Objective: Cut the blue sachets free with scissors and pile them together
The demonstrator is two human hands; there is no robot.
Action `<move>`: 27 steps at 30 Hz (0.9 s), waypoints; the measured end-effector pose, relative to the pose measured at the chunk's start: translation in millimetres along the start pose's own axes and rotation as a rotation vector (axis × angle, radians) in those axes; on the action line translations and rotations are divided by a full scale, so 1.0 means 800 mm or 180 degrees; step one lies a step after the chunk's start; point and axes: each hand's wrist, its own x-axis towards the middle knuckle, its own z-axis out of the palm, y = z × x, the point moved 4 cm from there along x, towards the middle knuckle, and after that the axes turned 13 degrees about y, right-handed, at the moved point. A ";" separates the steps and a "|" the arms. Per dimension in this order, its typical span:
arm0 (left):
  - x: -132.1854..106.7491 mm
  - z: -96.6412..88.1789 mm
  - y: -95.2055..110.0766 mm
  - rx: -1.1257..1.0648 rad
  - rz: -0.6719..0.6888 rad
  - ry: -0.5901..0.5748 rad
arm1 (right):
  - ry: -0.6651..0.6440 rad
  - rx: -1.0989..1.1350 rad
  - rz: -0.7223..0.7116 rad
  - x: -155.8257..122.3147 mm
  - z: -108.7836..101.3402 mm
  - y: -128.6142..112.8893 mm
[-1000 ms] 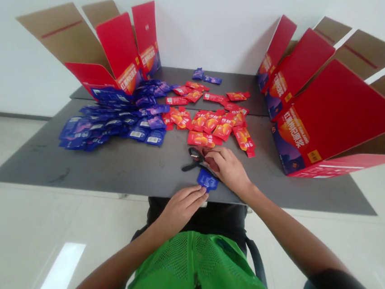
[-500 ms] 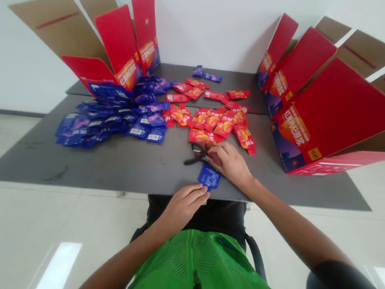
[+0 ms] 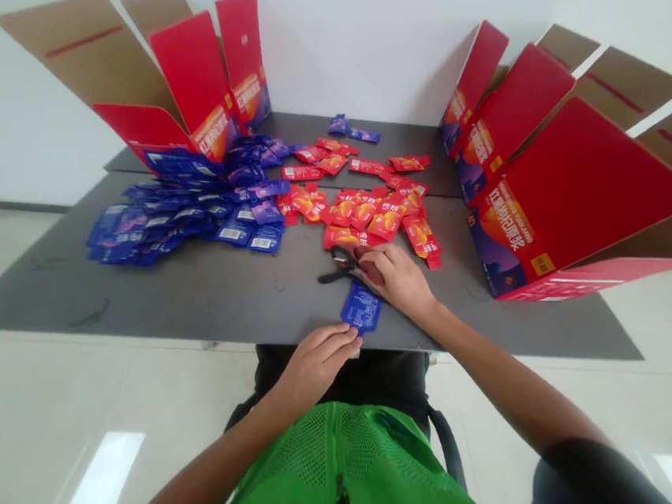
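While the blue sachet lay on the gray table w/ long axis near-far, far end leaning slightly R, L hand had fingers extended, tips touching its near end; R hand curled around black scissors.

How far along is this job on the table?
Done, it seems: the red cartons stand opened. In hand: the right hand rests on black scissors, and the left hand has its fingertips at a blue sachet. Left: a blue sachet heap and a red sachet heap lie spread out.
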 end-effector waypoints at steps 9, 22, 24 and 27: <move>0.002 0.001 0.001 -0.0013 -0.0037 0.0007 | 0.0014 0.0290 -0.0120 -0.008 -0.019 -0.048; 0.000 0.002 -0.001 -0.0042 -0.0117 0.0088 | 0.0471 -0.0096 0.0062 0.026 -0.020 0.001; 0.002 0.002 0.000 -0.0058 -0.0147 0.0041 | 0.0316 0.0158 0.0031 0.010 -0.021 -0.032; 0.005 0.001 0.001 -0.0094 -0.0217 -0.0075 | -0.0189 0.0409 -0.0062 -0.018 -0.008 -0.064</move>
